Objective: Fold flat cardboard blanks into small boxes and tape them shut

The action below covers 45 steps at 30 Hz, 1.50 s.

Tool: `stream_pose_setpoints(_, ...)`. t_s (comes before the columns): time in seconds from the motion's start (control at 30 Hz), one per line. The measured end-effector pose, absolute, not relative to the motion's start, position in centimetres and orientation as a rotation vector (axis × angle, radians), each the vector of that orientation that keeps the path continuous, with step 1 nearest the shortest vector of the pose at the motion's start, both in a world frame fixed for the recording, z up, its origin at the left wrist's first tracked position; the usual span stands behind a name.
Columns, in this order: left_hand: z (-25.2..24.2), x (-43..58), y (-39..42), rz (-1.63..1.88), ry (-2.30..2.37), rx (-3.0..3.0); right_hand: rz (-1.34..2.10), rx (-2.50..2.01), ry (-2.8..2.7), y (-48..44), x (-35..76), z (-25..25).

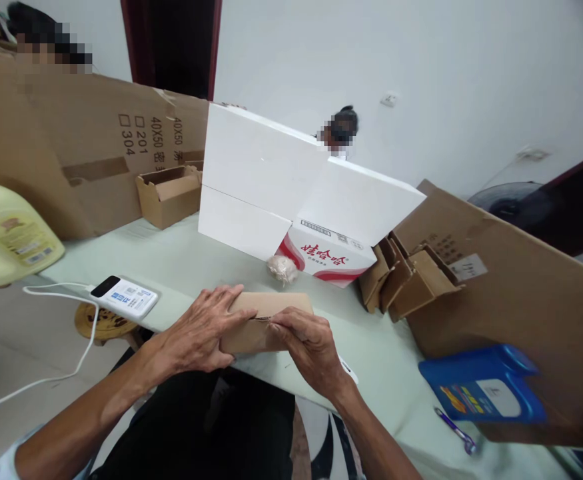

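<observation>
A small brown cardboard box (276, 303) lies at the table's front edge between my hands. My left hand (206, 330) rests spread over its left end, with the fingers on top and the thumb toward the seam. At the middle of the top, the fingers of my right hand (308, 340) are pinched together at a dark slit along the seam; what they hold there is too small to make out. Just behind the box sits a crumpled clear plastic bundle (282, 269).
White boxes (251, 167) and a red-and-white carton (328, 253) stand behind. Left are a yellow jug (11, 233), a cabled white device (125, 297) and an open box (168, 197). Right are open boxes (421, 280), a blue bottle (486, 387) and a purple-handled tool (456, 430). Two people are beyond.
</observation>
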State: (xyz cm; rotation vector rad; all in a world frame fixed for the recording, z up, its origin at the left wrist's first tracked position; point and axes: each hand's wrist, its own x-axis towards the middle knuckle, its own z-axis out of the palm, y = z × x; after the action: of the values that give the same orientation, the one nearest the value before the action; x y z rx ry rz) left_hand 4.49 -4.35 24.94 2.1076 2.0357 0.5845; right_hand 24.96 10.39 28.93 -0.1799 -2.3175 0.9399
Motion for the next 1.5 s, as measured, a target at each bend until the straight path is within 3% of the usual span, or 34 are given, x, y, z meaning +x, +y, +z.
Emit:
stream_pose_setpoints(0.27,25.1,4.0,-4.1,0.659,1.996,2.169,0.861,-0.420,-2.052,10.8,26.5,30.4)
stream_pose_setpoints(0.47,26.2,1.0,-6.2,0.687,1.882,2.256,0.881,-0.614,-1.912,16.8,27.2,31.6)
stream_pose_setpoints(0.97,23.5,-1.4,-7.2,0.655,1.995,2.214,0.841,-0.728,-2.101,31.4,21.2,19.3)
stream_pose_setpoints(1.5,19.7,-2.3,-6.8,0.615,2.009,2.247,0.827,-0.769,-2.099,35.9,18.9,14.1)
